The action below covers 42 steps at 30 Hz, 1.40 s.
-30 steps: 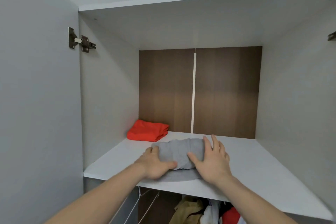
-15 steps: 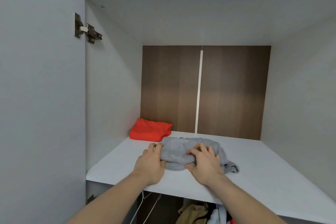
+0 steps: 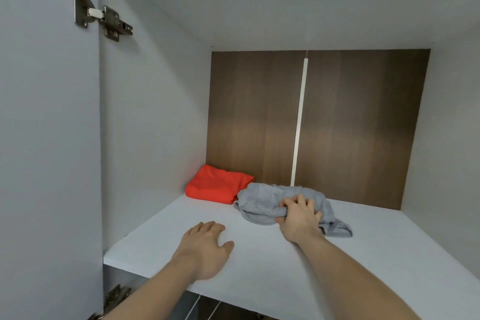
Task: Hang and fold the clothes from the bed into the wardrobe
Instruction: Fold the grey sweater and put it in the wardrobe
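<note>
Resting flat near the front edge of the white shelf (image 3: 161,236), the left hand (image 3: 205,249) lies with fingers relaxed and spread, holding nothing. Farther in, the right hand (image 3: 298,217) grips a crumpled grey garment (image 3: 262,204) at mid-shelf. A folded red garment (image 3: 217,187) occupies the back left corner, touching the grey one.

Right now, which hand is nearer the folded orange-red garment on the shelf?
Right. The right hand grips the crumpled grey garment beside the folded orange-red garment; the left hand rests nearer the shelf's front edge.
</note>
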Each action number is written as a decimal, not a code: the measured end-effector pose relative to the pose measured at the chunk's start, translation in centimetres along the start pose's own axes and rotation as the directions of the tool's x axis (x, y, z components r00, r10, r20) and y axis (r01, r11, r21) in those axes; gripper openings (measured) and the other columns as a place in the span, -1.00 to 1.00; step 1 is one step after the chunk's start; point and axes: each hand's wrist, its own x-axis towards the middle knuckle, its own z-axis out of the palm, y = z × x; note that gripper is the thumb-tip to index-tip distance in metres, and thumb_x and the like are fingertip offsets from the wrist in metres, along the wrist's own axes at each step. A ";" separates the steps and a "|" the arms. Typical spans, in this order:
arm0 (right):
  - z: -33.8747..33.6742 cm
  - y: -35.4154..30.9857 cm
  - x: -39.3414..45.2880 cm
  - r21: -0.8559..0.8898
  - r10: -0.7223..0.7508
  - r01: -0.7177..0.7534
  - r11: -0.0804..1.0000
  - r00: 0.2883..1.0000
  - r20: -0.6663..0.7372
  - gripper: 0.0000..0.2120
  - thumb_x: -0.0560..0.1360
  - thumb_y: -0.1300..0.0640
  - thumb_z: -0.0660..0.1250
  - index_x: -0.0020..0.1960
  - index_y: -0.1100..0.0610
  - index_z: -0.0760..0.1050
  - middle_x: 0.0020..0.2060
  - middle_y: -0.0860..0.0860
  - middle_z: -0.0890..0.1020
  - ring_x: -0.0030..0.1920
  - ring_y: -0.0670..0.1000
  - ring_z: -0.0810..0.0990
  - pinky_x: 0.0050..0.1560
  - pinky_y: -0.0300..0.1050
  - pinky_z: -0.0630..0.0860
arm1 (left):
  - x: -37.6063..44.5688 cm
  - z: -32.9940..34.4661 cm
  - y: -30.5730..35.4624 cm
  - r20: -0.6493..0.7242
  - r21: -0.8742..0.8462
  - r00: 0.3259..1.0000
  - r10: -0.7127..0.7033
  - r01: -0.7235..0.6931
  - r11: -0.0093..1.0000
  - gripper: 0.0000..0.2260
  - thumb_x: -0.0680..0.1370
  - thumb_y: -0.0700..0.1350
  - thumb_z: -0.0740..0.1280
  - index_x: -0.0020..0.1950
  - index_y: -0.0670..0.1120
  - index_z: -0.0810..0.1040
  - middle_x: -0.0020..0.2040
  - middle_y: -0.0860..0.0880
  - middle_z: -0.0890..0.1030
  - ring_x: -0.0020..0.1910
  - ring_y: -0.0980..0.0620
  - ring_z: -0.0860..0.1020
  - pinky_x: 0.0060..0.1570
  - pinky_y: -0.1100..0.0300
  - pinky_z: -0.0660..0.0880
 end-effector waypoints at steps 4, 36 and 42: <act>0.9 0.9 2.5 0.001 -0.006 0.006 1.000 1.000 0.004 -0.70 0.58 -0.12 0.33 0.30 -0.18 0.47 0.28 -0.01 0.40 0.33 0.13 0.31 0.21 0.06 0.30 | 0.1 0.0 -0.2 -0.007 -0.003 1.000 -0.016 0.016 1.000 -0.43 0.63 0.31 0.07 0.61 0.15 0.24 0.64 0.13 0.21 0.64 0.01 0.11 0.61 0.04 0.04; 4.2 2.9 5.2 -0.105 -0.185 0.180 0.978 0.982 -0.039 -0.43 0.61 -0.08 0.18 0.61 -0.07 0.24 0.50 0.02 0.32 0.46 0.12 0.27 0.43 0.04 0.24 | -2.1 -1.0 1.5 -0.081 0.017 0.976 -0.200 0.202 0.979 -0.41 0.57 0.42 0.10 0.55 0.22 0.36 0.61 0.08 0.28 0.60 0.00 0.19 0.60 0.03 0.08; 3.7 2.6 4.5 -0.036 -0.192 0.197 0.980 0.976 0.101 -0.42 0.64 0.01 0.12 0.65 -0.01 0.13 0.60 0.07 0.19 0.56 0.16 0.14 0.53 0.07 0.16 | -3.7 -1.4 2.5 -0.026 0.147 0.969 -0.247 0.248 0.958 -0.44 0.67 0.30 -0.04 0.63 0.15 0.25 0.64 0.00 0.25 0.59 -0.10 0.22 0.58 -0.01 0.10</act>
